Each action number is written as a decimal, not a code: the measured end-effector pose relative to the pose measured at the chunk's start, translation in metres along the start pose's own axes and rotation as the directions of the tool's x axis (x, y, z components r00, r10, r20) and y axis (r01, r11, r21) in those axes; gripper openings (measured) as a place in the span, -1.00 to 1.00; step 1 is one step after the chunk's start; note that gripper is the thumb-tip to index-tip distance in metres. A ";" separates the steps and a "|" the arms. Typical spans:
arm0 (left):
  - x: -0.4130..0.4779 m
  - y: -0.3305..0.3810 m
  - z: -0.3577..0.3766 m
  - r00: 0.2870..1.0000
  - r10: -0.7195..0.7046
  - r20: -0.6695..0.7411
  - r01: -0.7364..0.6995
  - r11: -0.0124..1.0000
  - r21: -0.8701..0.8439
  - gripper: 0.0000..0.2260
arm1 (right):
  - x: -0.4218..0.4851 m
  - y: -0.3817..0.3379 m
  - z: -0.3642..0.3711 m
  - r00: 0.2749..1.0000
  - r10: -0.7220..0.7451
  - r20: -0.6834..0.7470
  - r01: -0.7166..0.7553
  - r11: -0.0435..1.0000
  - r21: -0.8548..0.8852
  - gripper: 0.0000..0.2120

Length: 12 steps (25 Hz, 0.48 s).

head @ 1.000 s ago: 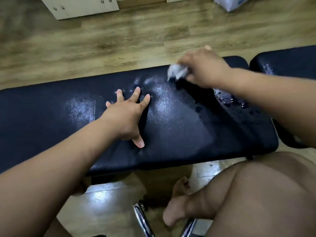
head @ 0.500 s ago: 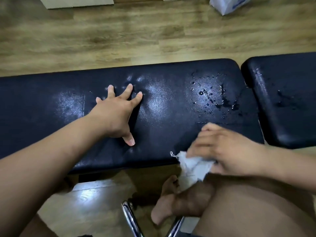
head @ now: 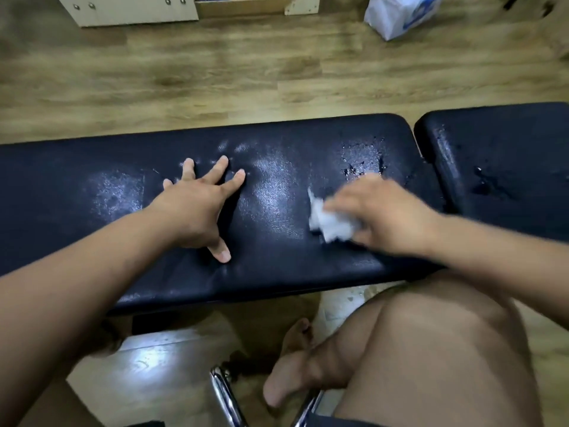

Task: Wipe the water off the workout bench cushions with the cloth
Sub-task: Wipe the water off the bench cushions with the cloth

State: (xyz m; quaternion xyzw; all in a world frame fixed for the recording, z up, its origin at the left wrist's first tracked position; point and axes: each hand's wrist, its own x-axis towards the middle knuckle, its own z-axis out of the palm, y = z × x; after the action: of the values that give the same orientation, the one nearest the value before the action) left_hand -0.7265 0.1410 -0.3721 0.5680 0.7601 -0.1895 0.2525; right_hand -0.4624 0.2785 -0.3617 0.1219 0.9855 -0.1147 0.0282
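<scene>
I note left hand (head: pixel 197 211) flat, fingers spread, on long cushion (head: pixel 77 180); right hand (head: pixel 391 217) clutches white cloth (head: pixel 331 224) against it, droplets (head: pixel 358 164) just beyond

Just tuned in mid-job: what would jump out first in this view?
The right hand holds a crumpled white cloth on the long dark cushion, just short of a patch of water drops near its right end. The left hand presses flat, fingers spread, at mid-cushion. A puddle sits on the smaller cushion at right.
</scene>
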 end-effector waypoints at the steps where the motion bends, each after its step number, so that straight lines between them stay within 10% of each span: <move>1: 0.000 -0.001 0.000 1.000 0.002 -0.007 -0.002 1.000 0.004 0.33 | -0.033 -0.018 0.004 0.991 -0.109 0.083 0.106 0.994 0.038 -0.65; 5: -0.001 -0.001 0.000 1.000 0.001 -0.014 0.000 1.000 0.030 0.33 | -0.029 0.010 -0.003 0.977 -0.139 0.162 0.138 0.990 0.019 -0.72; 9: -0.003 0.001 -0.005 1.000 -0.010 0.018 0.009 1.000 0.018 0.32 | 0.077 0.098 -0.029 0.907 0.406 -0.116 -0.420 0.895 -0.151 -0.66; 12: -0.004 0.005 -0.006 1.000 -0.015 0.024 0.015 1.000 0.013 0.32 | 0.095 0.096 -0.031 0.840 0.529 -0.117 -0.541 0.832 -0.120 -0.64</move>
State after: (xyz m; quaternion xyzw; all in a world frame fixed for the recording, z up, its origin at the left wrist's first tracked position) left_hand -0.7222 0.1425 -0.3651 0.5615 0.7600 -0.2031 0.2566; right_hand -0.5321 0.3982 -0.3605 0.3947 0.9180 -0.0240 0.0293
